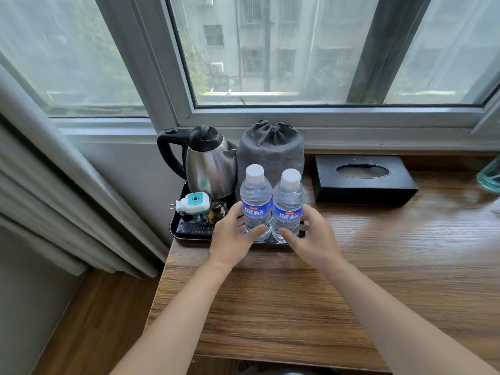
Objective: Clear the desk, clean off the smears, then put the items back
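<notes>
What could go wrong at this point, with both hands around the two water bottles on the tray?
1. The two clear plastic water bottles, left and right, stand touching; lifting one with the left hand or right hand may tip the other.
2. The stainless steel kettle and grey drawstring pouch stand close behind, so a bottle could knock them.
3. The small white plug-in device lies loose on the black tray, and a jolt could shift it.

Two large white Chinese characters, seemingly "昭标", on the blue label of the left bottle (256,201); same characters on the right bottle (288,205). Small yellow mark above each, too small to read.
</notes>
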`<state>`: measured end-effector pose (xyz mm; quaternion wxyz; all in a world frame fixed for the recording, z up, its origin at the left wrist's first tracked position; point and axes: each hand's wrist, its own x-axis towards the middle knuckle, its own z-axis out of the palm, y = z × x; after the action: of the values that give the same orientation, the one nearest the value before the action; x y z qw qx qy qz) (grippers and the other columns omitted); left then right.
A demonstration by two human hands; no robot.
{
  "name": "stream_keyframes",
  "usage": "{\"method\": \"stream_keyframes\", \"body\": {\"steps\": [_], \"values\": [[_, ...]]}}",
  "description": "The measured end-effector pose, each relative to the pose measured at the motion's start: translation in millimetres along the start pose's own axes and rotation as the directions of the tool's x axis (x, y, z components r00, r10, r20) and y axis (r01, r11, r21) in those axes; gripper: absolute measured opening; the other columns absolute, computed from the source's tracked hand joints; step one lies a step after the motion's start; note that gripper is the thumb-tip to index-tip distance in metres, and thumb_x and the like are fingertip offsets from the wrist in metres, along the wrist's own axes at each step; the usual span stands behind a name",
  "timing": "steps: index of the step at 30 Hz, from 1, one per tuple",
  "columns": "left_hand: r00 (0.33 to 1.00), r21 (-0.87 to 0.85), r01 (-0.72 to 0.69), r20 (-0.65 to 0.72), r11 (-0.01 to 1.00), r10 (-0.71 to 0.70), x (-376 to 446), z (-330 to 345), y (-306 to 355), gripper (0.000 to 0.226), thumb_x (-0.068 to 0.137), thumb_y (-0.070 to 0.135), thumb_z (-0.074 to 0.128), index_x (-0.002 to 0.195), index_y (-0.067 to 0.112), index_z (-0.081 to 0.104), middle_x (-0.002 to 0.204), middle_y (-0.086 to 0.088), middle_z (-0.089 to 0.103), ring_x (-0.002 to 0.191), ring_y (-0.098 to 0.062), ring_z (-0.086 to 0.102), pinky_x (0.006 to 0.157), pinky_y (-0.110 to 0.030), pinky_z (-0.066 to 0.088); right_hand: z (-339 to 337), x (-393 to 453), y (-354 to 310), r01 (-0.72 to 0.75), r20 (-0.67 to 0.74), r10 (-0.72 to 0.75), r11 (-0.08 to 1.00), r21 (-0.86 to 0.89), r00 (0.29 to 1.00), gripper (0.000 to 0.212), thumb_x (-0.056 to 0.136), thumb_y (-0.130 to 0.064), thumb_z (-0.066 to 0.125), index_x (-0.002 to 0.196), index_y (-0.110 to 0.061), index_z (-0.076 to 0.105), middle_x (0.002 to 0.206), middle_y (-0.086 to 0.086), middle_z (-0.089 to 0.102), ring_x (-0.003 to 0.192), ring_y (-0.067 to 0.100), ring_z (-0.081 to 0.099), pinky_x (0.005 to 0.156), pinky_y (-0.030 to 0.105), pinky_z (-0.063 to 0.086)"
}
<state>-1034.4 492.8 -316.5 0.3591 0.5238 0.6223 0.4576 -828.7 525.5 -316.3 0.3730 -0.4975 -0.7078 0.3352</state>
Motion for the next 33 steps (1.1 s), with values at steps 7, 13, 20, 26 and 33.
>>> {"method": "stream_keyframes", "body": {"steps": [7,13,20,26,33], "values": [[1.0,0.009,-0.015,0.021,1.0,0.015,4,-1,-4,0.062,0.083,0.025,0.09,0.137,0.033,0.061,0.125,0.019,0.073,0.12,-0.001,0.067,0.106,-0.037,0.056,6,-3,2,-0.038,-0.033,0.039,0.999,0.03,0.999,0.058,0.082,-0.023,0.085,0.133,-0.031,0.058,0.124,-0.02,0.065,0.116,0.002,0.061,0.098,0.037,0.057],[0.999,0.027,-0.031,0.027,0.999,0.03,4,-1,-6,0.057,0.084,0.026,0.089,0.133,0.035,0.062,0.122,0.025,0.072,0.116,0.011,0.063,0.101,-0.024,0.055,13,-7,1,-0.056,-0.065,0.059,0.997,0.046,0.996,0.059,0.085,-0.023,0.082,0.138,-0.03,0.056,0.131,-0.017,0.062,0.123,0.004,0.057,0.101,0.04,0.056],[1.0,0.061,-0.019,-0.024,0.998,0.02,1,4,-3,0.058,0.082,0.024,0.09,0.133,0.031,0.064,0.121,0.024,0.072,0.113,0.013,0.063,0.099,-0.016,0.053,11,-5,-1,-0.033,-0.059,0.036,0.998,0.061,0.998,0.057,0.087,-0.024,0.08,0.138,-0.033,0.056,0.132,-0.024,0.06,0.124,-0.004,0.054,0.101,0.029,0.053],[0.997,0.036,0.032,-0.073,0.999,-0.029,-6,12,3,0.058,0.085,0.018,0.088,0.137,0.022,0.063,0.122,0.019,0.074,0.116,0.008,0.065,0.101,-0.016,0.052,8,-3,5,-0.007,-0.026,0.008,0.999,0.052,1.0,0.057,0.088,-0.024,0.08,0.138,-0.033,0.055,0.129,-0.024,0.06,0.121,-0.007,0.053,0.096,0.017,0.047],[0.986,0.098,0.124,-0.122,0.987,-0.112,-15,22,17,0.052,0.091,0.015,0.082,0.135,0.033,0.059,0.111,0.039,0.068,0.112,0.024,0.058,0.1,-0.009,0.046,4,0,6,0.027,-0.005,-0.027,0.998,0.049,1.0,0.057,0.087,-0.023,0.08,0.138,-0.033,0.055,0.128,-0.024,0.061,0.119,-0.003,0.055,0.099,0.03,0.053]]}}
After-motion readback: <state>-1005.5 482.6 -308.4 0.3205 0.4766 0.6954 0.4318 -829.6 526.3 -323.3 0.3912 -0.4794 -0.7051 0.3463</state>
